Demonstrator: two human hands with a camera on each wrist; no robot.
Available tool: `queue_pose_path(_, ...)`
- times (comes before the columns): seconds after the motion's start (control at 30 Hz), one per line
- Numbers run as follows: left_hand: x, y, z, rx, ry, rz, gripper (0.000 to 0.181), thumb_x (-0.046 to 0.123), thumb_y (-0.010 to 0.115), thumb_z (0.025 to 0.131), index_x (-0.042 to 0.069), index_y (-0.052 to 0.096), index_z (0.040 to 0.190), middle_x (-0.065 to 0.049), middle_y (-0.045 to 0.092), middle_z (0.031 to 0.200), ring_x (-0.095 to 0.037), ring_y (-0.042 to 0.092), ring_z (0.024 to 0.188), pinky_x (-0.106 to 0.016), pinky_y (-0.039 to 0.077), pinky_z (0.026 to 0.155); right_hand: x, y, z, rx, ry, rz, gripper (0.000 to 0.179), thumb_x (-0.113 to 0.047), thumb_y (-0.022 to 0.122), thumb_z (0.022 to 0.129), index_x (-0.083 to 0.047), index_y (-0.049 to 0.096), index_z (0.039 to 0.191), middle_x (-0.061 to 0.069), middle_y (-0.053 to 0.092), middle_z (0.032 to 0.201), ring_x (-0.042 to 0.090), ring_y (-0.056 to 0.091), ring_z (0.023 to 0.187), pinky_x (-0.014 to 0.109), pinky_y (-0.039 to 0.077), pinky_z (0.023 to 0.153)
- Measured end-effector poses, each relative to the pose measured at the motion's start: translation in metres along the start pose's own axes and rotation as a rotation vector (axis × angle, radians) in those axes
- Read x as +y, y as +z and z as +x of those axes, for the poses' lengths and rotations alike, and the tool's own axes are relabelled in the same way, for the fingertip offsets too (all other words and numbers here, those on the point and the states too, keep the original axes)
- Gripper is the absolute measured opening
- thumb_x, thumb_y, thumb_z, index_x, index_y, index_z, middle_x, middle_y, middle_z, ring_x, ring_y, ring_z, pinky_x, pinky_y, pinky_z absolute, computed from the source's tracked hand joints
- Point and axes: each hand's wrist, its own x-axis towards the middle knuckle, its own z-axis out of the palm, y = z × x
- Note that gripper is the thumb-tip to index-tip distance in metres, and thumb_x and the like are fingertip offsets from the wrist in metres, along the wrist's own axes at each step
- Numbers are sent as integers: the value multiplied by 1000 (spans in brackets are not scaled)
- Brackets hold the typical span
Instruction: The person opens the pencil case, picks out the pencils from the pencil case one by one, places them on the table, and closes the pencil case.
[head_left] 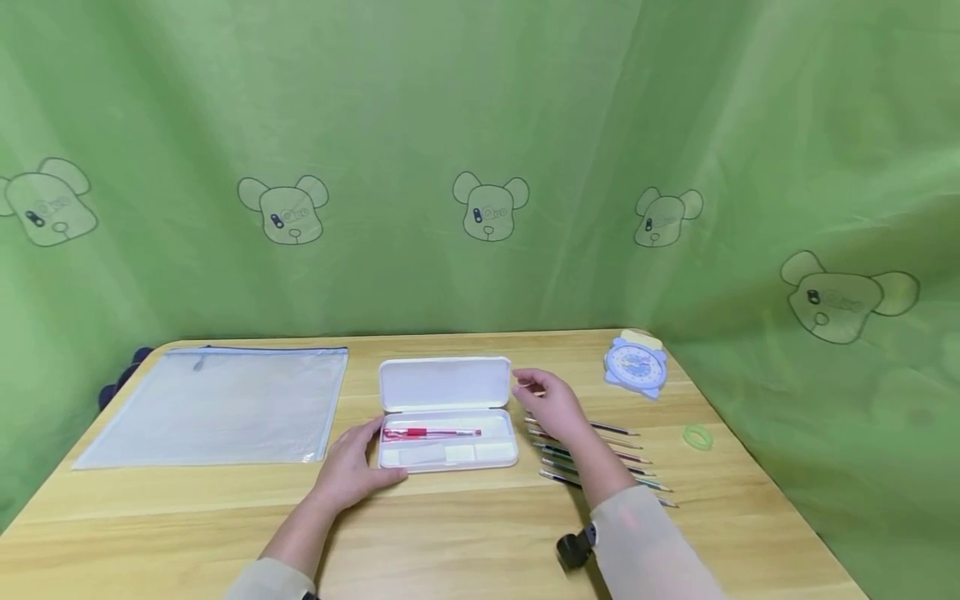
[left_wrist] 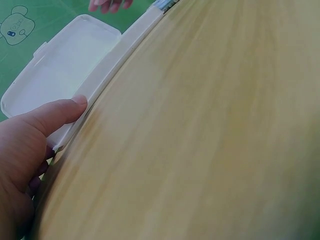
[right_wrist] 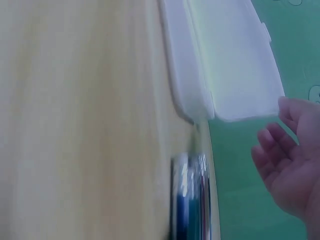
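A white pencil case [head_left: 447, 414] lies on the table with its lid [head_left: 446, 384] raised at the back. In its tray are a red pen [head_left: 431, 432], a pale eraser-like block [head_left: 422, 454] and a smaller white piece [head_left: 460, 453]. My left hand [head_left: 348, 467] holds the case's left end, its thumb [left_wrist: 65, 111] on the front edge and its fingers round the side. My right hand [head_left: 555, 404], fingers loosely bent and holding nothing, is at the lid's right edge; one fingertip [right_wrist: 285, 102] meets the lid's corner in the right wrist view.
Several pencils [head_left: 615, 429] lie side by side under my right forearm. A clear zip pouch [head_left: 225, 408] lies flat at the left. Toward the right edge are a blue clock-shaped thing [head_left: 635, 367] and a green ring [head_left: 697, 437]. A green curtain [head_left: 390, 167] hangs behind the table.
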Motion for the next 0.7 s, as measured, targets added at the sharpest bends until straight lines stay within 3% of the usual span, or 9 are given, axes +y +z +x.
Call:
queue_pose_path(0.2,-1,0,0,5,-8,-6,99,45,86,67,5,43,147,-21,50,145,-41,43,135,-56,36,113,-8,8,15,11,21,74,45,-23,61,97,-11,53,139,14,58,134,30,56,119,42,53,97)
queue_pose_path(0.37,1,0,0,3,-9,-1,99,45,86,67,5,43,147,-21,50,144,-41,44,135,-56,37,113,-10,9,19,32,30,94,42,-22,60,97,-10,55,137,14,61,128,29,57,118,42,51,101)
queue_pose_path(0.53,1,0,0,1,-7,-1,99,45,86,67,5,43,147,-21,50,144,-41,44,135,-56,37,113,-9,11,17,78,44,102,32,-20,63,96,-10,64,126,11,65,114,23,59,103,32,52,89)
queue_pose_path(0.7,-1,0,0,8,12,11,98,44,86,67,4,43,146,-22,51,143,-41,45,134,-55,37,113,-8,8,10,75,7,89,28,-20,66,94,-8,69,119,11,69,109,21,61,95,26,52,79)
